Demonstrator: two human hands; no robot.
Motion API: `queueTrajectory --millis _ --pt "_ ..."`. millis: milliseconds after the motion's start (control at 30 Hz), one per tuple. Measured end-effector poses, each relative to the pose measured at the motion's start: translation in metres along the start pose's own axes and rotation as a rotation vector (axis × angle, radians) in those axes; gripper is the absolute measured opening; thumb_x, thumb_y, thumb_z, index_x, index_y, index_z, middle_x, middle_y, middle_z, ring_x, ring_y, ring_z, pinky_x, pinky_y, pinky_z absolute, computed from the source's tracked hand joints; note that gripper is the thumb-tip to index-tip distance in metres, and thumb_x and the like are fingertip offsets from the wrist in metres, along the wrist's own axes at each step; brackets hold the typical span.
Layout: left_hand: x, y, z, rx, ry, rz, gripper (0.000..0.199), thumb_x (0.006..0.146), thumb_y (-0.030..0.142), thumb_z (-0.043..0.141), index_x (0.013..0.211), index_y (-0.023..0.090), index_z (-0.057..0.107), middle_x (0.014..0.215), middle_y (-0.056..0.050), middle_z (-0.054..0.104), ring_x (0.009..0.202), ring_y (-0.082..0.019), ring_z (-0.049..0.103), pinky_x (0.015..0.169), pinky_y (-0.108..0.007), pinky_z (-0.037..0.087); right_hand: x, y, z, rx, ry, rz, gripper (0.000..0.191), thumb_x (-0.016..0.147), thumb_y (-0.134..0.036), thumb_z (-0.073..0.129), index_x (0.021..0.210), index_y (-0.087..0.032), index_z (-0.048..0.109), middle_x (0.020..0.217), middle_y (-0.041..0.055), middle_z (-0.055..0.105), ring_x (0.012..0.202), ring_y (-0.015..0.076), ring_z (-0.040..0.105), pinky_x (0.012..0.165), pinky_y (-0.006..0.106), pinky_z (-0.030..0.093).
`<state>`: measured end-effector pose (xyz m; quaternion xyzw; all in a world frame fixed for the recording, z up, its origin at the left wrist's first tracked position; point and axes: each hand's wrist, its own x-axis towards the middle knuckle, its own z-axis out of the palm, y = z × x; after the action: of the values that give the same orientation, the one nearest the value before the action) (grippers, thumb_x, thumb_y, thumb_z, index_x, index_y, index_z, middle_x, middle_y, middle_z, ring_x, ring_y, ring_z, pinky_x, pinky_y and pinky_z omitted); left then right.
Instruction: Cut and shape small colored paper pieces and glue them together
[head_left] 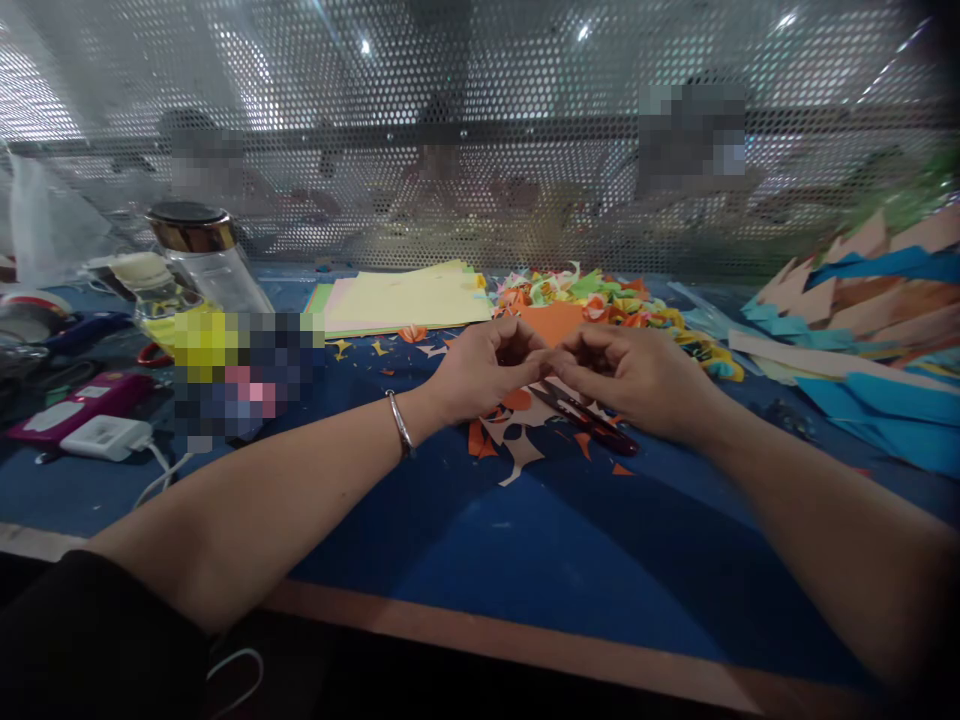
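Observation:
My left hand (pixel 487 368) and my right hand (pixel 630 378) meet fingertip to fingertip above the blue table. Both are closed in a pinch, and whatever sits between the fingertips is too small or hidden to name. An orange paper sheet (pixel 555 322) shows just behind the fingers. Beneath my hands lie dark scissors (pixel 592 418), with the handles toward the right, among orange and pale paper scraps (pixel 517 450). A heap of colourful cut paper pieces (pixel 600 290) rises behind my right hand.
Yellow and green paper sheets (pixel 409 298) are stacked behind my left hand. Bottles (pixel 217 255), a purple case (pixel 82 405) and a white charger (pixel 109 437) stand or lie left. Folded blue and peach paper (pixel 885 310) is at right. A perforated screen (pixel 480 190) spans the back, people beyond.

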<state>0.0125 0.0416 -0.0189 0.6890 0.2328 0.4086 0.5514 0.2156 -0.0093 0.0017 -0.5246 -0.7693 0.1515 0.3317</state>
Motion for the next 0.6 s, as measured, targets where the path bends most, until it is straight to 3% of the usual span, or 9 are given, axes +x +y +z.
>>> queueTrajectory --millis 233,500,600 --pt "-0.0009 0.0016 -0.0002 -0.012 0.044 0.000 0.033 0.073 0.034 0.089 0.084 0.018 0.062 0.076 0.001 0.064 0.067 -0.009 0.056 0.066 -0.028 0.044 0.0003 -0.0034 -0.0057 -0.062 -0.006 0.025 0.028 0.089 -0.045 0.066 0.075 -0.022 0.059 0.065 -0.0001 0.057 0.059 0.0136 0.049 0.054 0.029 0.037" --pt "0.0003 0.0046 0.0004 -0.020 0.058 -0.023 0.025 0.077 0.026 0.084 0.082 0.018 0.062 0.072 0.002 0.063 0.065 -0.008 0.058 0.064 -0.026 0.044 -0.0009 -0.0086 -0.0055 -0.073 0.038 0.007 0.039 0.094 -0.050 0.061 0.067 -0.023 0.054 0.059 -0.0011 0.050 0.054 0.0131 0.043 0.053 0.030 0.034" --pt "-0.0004 0.0074 0.0003 -0.032 0.068 -0.027 0.024 0.076 0.022 0.084 0.080 0.017 0.061 0.071 0.002 0.064 0.064 -0.008 0.058 0.063 -0.025 0.044 -0.0002 -0.0066 -0.0063 -0.082 0.022 0.020 0.035 0.093 -0.049 0.064 0.071 -0.023 0.057 0.058 -0.0015 0.052 0.054 0.0136 0.045 0.053 0.031 0.035"
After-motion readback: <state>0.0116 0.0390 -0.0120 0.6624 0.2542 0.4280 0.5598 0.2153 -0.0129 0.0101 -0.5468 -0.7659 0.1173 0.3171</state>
